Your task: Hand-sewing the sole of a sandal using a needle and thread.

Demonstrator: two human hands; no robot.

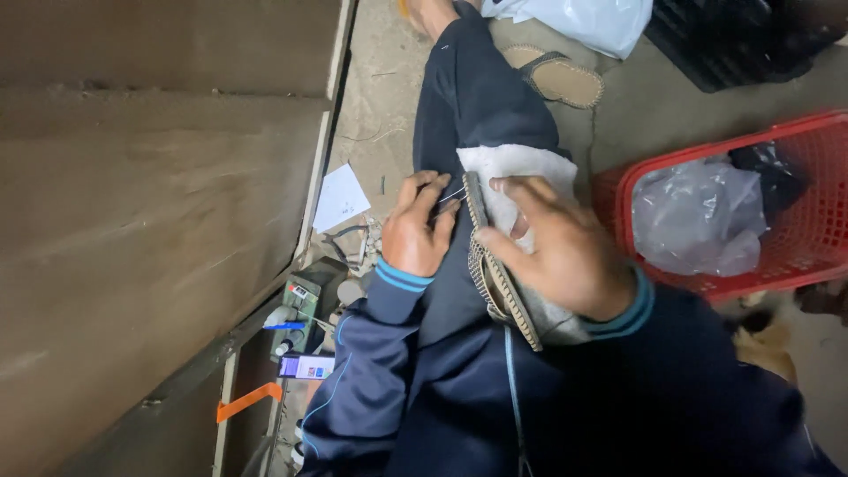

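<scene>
A small shoe-repair workshop is suggested by a bare concrete floor [654, 106], a loose woven sole [556, 78], and scattered glue bottles [296, 322].
</scene>
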